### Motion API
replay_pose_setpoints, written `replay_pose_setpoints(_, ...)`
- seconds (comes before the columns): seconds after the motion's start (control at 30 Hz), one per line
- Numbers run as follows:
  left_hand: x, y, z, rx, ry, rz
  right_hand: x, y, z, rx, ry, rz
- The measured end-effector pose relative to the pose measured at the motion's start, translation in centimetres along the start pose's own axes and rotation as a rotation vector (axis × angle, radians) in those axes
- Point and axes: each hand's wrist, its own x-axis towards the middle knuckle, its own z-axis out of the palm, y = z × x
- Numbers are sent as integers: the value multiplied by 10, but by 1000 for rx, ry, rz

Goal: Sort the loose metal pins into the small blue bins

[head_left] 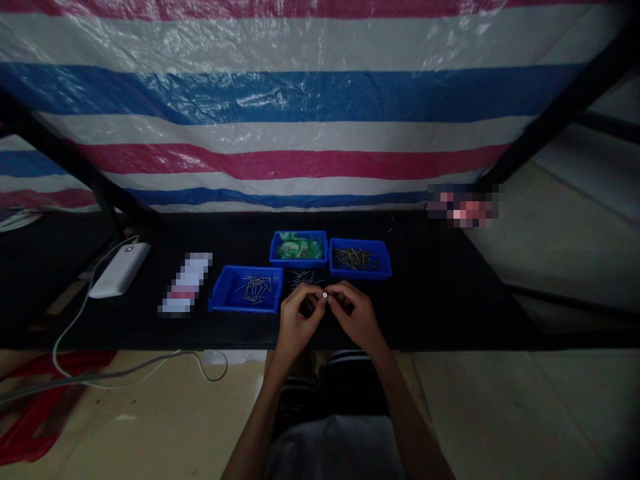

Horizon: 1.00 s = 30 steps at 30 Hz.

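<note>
My left hand (299,319) and my right hand (357,315) meet fingertip to fingertip above the black table. Pinched between them is a small bright round piece (325,295) with a dark centre, too small to name. Just behind my left fingers lies a pile of thin metal pins or nails (306,275). A blue tray (223,298) of similar silver pieces stands to the left. Behind my hands, another blue tray (299,263) has green plastic packaging (305,249) in it. A third blue tray (361,273), right of that one, contains yellowish and dark thin pieces (353,258).
On the left of the black table (440,300) are a white power bank (121,269) with a cable (64,337) and a blurred pale item (187,285). A striped plastic sheet (300,93) hangs behind. Black frame bars (555,100) slant at both sides.
</note>
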Motion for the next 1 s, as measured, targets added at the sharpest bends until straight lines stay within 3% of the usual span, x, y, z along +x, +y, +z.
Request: replay_pose_setpoints(1.0, -4, 3, -2, -97, -50, 2, -4, 1, 2, 71, 35, 14)
